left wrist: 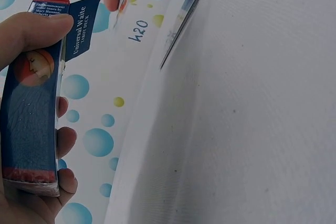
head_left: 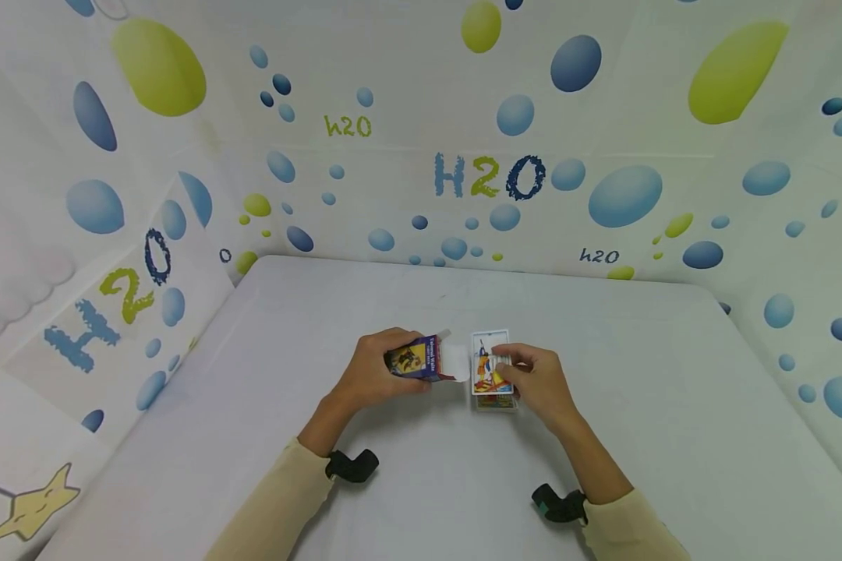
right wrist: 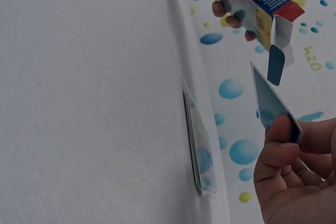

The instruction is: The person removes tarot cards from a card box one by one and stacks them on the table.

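Note:
My left hand [head_left: 373, 368] grips a blue tarot card box [head_left: 412, 358] above the table, thumb along one narrow side and fingers round the other. In the left wrist view the box [left wrist: 31, 108] is lettered "Universal Waite Tarot Deck". Its end flaps [right wrist: 284, 30] stand open toward the right hand. My right hand [head_left: 542, 380] pinches a tarot card [head_left: 487, 370] by its right edge, picture side up, just right of the box. Beneath the card lies a thin stack of cards [head_left: 496, 403], mostly covered in the head view; the right wrist view shows the stack [right wrist: 198, 148] flat on the table.
A white cloth covers the table [head_left: 421, 499]. Behind it rises a white backdrop [head_left: 407, 70] printed with blue and green bubbles and "H2O". Dark camera mounts sit on the left wrist [head_left: 353, 466] and the right wrist [head_left: 560, 505].

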Available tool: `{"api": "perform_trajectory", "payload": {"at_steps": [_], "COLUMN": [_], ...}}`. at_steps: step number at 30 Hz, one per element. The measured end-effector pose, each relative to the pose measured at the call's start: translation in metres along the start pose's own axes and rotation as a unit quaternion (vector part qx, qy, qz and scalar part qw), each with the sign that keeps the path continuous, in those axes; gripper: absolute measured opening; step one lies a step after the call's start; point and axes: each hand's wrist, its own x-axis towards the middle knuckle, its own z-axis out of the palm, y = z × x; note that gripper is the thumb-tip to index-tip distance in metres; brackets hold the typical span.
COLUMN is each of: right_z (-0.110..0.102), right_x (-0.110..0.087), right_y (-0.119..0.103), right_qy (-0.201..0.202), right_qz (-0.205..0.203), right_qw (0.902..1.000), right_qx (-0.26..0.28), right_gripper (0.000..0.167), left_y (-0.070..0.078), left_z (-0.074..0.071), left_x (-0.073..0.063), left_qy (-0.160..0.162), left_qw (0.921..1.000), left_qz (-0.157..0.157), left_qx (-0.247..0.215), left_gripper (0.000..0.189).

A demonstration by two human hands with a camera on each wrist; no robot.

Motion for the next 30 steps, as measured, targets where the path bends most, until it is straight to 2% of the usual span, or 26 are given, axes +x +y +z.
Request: {"api": "perform_trajectory", "payload": {"at_steps": [12, 30], "right_z": [0.001, 0.004], "right_x": [0.006, 0.005], "right_y": [0.010, 0.017], "right_qy": [-0.024, -0.039], "right_qz": [0.055, 0.112], "right_qw": [0.9982, 0.9926], "right_qx": [-0.002, -0.025], "right_gripper": [0.035, 0.031], "left_y": [0.002, 0.000], "left_z": [0.000, 0.000], "left_x": [-0.001, -0.001], "left_qy": [-0.005, 0.002], "left_qw": [1.0000, 0.9999], "left_qz": [-0.006, 0.015], "left_qx": [0.004, -0.003], "left_gripper": [0.074, 0.074]}}
